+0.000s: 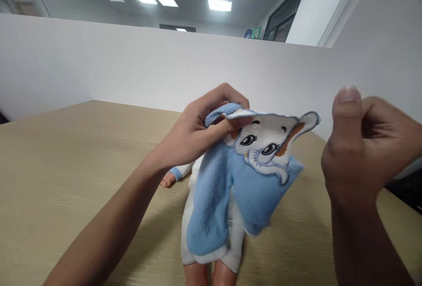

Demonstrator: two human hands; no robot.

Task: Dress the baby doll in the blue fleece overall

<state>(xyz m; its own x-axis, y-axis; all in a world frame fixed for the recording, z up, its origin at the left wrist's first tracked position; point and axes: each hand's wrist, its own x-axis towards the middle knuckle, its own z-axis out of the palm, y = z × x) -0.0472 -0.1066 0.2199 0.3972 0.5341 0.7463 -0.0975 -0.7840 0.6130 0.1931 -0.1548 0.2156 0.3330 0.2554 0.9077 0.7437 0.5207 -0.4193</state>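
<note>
My left hand (198,132) pinches the top edge of a blue fleece baby garment (211,202) between thumb and fingers. An embroidered white elephant face with orange-brown inner ears shows on its front, and two blue parts hang below. Behind and under it a baby doll (196,273) lies on the table, in white clothes with a blue cuff; its head and most of its body are hidden. Off to the right, apart from the garment, my right hand (349,154) is closed with its thumb upright. What its curled fingers hold, if anything, I cannot make out.
The wood-coloured table (82,180) reaches back to a low white partition (148,66). A pale edge and something dark (404,196) show at the far right. Beyond the partition are lit ceiling panels (220,5), a dark barred window and a green package (256,33).
</note>
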